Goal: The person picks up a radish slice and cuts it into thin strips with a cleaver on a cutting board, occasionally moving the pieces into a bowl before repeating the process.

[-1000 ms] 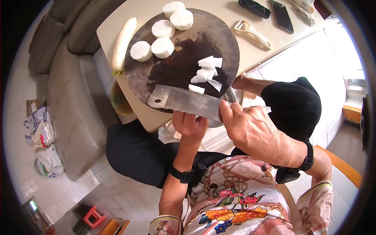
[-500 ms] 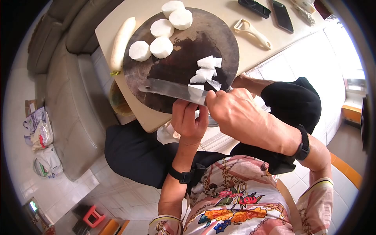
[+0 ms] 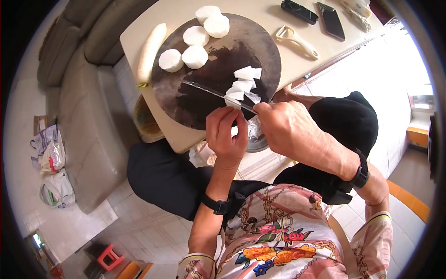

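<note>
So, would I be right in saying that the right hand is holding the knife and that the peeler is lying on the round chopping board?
Not quite: the peeler lies on the table beside the round chopping board, as the head view shows. The right hand is indeed holding the knife.

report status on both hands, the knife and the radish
Right hand gripping knife. Left hand at radish piece, close to the knife. Cut pieces lie just beyond; nothing else crowding.
</note>
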Available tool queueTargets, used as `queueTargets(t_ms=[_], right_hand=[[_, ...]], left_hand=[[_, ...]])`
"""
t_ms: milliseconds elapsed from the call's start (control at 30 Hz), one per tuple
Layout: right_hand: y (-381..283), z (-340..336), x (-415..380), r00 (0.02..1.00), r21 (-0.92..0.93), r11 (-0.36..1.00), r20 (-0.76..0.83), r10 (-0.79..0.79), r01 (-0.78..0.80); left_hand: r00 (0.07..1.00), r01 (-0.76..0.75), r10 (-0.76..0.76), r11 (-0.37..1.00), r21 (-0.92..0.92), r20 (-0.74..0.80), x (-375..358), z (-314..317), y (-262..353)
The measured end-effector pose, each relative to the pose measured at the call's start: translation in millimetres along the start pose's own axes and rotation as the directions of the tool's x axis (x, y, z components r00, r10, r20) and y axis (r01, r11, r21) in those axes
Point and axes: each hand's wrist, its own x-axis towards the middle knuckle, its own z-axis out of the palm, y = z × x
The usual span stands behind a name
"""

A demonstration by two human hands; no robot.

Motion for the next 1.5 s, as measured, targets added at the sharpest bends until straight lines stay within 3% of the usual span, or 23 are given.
queueTargets(t_ms=[133,167,200,267,400,467,533,567,667,700,733,800,900,1100,1333,1500], right_hand=[[-1,-5,-1,1.000,0.018,1.000,0.017,0.020,-0.021],[1,-7,0,0.992,0.014,0.996,0.090,0.089,-0.091],[2,-8,1,0.975,0.006,0.987,0.160,0.155,-0.158],[9,-10,3,0.981,0.018,0.988,0.129,0.148,-0.151],[17,-18,12,0.980,0.022,0.988,0.133,0.150,-0.154],[26,-24,16,0.981,0.036,0.996,0.179,0.072,-0.080],[32,-29,19,0.957,0.370,0.882,0.115,0.268,-0.292],[33,-35,21,0.961,0.372,0.886,0.110,0.253,-0.276],[29,-60,27,0.877,0.634,0.610,0.286,0.386,-0.476],[27,-58,25,0.889,0.791,0.456,0.232,0.394,-0.408],[23,-61,23,0.895,0.796,0.458,0.224,0.385,-0.396],[16,-73,19,0.880,0.937,0.216,0.154,0.449,-0.274],[18,-86,13,0.870,0.965,0.120,0.152,0.470,-0.234],[23,-84,21,0.844,0.982,-0.176,0.151,0.514,-0.068],[33,-79,22,0.849,0.920,-0.387,0.256,0.463,-0.066],[37,-78,19,0.846,0.906,-0.422,0.238,0.477,-0.017]], left_hand=[[0.995,0.086,-0.085,0.996,-0.005,0.044,8,-1,9],[0.991,0.114,-0.115,0.993,0.014,0.068,12,-2,11],[0.992,0.107,-0.108,0.994,0.014,0.064,15,-4,11],[0.982,-0.022,-0.001,0.993,0.116,0.191,24,-10,8],[0.962,-0.027,-0.027,0.981,0.193,0.271,41,-16,12],[0.967,-0.017,-0.046,0.970,0.244,0.249,39,-26,2],[0.973,0.005,-0.072,0.956,0.294,0.218,39,-35,-1],[0.973,0.006,-0.079,0.947,0.323,0.215,40,-39,-2],[0.972,0.020,-0.104,0.932,0.361,0.213,43,-45,-4],[0.970,0.012,-0.097,0.936,0.352,0.224,47,-45,1],[0.968,0.003,-0.089,0.939,0.343,0.234,51,-44,4],[0.963,-0.108,0.014,0.934,0.341,0.268,55,-35,10],[0.921,-0.225,0.118,0.939,0.261,0.371,56,-19,24],[0.834,-0.209,-0.019,0.914,0.349,0.551,55,-4,39],[0.821,-0.244,0.026,0.919,0.310,0.570,43,-13,33],[0.893,-0.235,0.074,0.919,0.318,0.445,30,-24,31]])
